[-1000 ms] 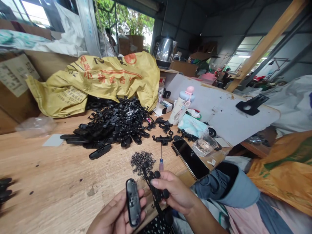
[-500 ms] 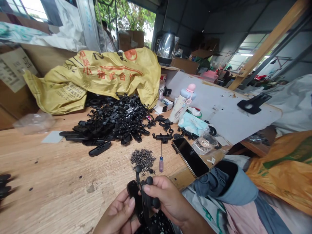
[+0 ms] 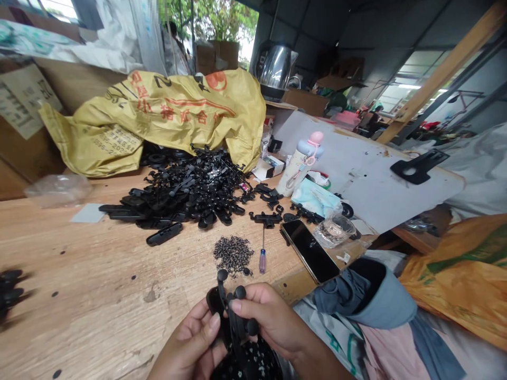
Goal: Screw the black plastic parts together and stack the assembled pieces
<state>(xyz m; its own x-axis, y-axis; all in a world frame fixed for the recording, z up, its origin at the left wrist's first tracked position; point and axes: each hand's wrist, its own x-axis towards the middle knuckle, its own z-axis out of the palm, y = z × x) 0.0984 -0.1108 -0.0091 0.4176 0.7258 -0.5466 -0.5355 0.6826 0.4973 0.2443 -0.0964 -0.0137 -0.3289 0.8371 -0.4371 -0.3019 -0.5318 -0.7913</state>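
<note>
Between my hands, at the bottom of the head view, is a black plastic part with round knobs on its arms (image 3: 236,311). My left hand (image 3: 194,335) is closed on its flat, elongated black piece (image 3: 216,302). My right hand (image 3: 267,322) pinches the knobbed arms, thumb pressed on top. The two pieces touch, but whether they are joined cannot be made out. Just beyond my fingers lies a heap of tiny dark screws (image 3: 233,253). A screwdriver (image 3: 262,261) with a clear purplish handle rests to the right of it.
A large pile of black plastic parts (image 3: 190,190) lies under a yellow sack (image 3: 190,113). At the right are a phone (image 3: 309,250), a glass dish (image 3: 335,229), a bottle (image 3: 295,169) and a blue packet (image 3: 315,198). Several black parts (image 3: 10,293) sit at the left edge.
The view has shifted slightly. My hands keep the same grip on the black part, which has barely moved.
</note>
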